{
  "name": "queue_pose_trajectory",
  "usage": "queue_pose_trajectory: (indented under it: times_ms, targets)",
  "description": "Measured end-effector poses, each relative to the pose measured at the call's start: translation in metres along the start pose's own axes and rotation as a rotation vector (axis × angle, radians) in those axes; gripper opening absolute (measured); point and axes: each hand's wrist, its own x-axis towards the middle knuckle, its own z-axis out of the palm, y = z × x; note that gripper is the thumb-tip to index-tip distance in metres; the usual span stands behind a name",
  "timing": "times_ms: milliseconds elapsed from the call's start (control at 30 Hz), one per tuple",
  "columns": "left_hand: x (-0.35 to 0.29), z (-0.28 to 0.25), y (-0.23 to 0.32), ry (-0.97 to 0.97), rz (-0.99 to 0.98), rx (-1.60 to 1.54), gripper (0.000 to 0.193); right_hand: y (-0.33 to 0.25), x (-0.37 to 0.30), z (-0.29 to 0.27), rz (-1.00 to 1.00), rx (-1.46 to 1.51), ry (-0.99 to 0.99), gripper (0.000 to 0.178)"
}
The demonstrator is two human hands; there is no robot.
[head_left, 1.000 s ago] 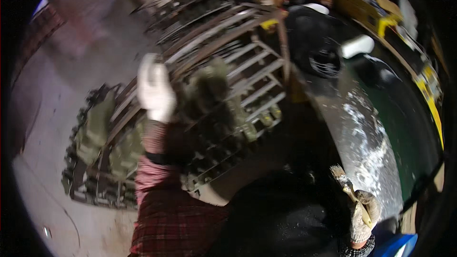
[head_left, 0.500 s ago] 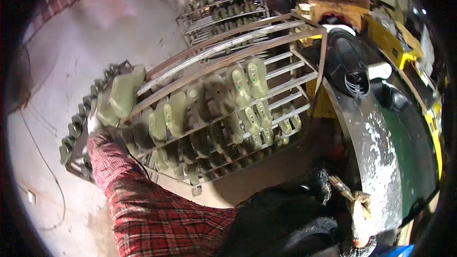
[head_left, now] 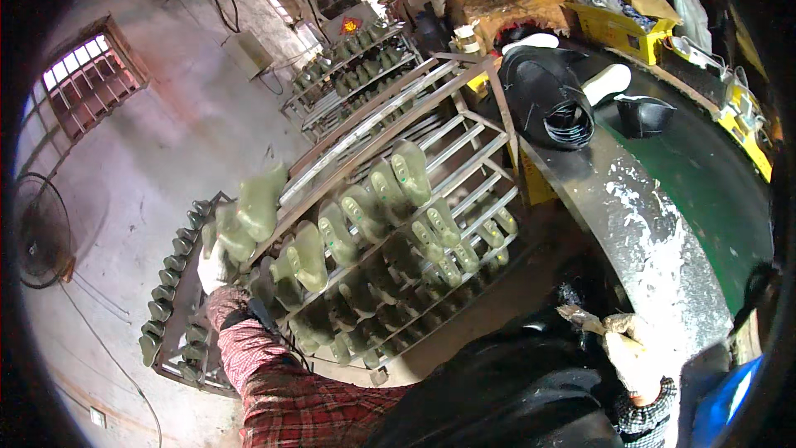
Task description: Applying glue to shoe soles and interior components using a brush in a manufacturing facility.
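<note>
Hands, two, both white-gloved: right hand (head_left: 634, 358) closed around one flat brush (head_left: 583, 319) by the grey surface (head_left: 663, 253)'s left edge; left hand (head_left: 214, 269), grip hidden, at several smooth olive-green shoe lasts (head_left: 261, 199), brown metal rack (head_left: 503, 104)'s left end.

One brush (head_left: 585, 320), one barred window (head_left: 91, 79)

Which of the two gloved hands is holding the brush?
The right hand, at lower right, holds the brush; the left hand is at the green foot-shaped forms.
</note>
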Motion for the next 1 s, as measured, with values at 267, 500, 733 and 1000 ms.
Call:
queue_pose_trajectory:
  times_ms: [267, 500, 733, 1000]
  targets:
    - [0.025, 0.124, 0.14, -0.03, -0.191, 0.004, 0.071, -0.004, -0.02, -0.03, 0.189, 0.026, 0.07, 0.012]
    - [0.041, 0.235, 0.273, -0.495, -0.186, -0.741, 0.042, 0.001, -0.03, -0.048, 0.143, -0.203, 0.1, 0.018]
    - [0.037, 0.263, 0.314, -0.504, -0.583, -1.437, 0.055, -0.005, -0.004, -0.039, 0.249, -0.213, 0.108, 0.014]
    - [-0.034, 0.257, 0.301, -0.836, -0.168, -1.938, 0.094, -0.02, -0.007, -0.038, 0.261, -0.264, 0.305, 0.028]
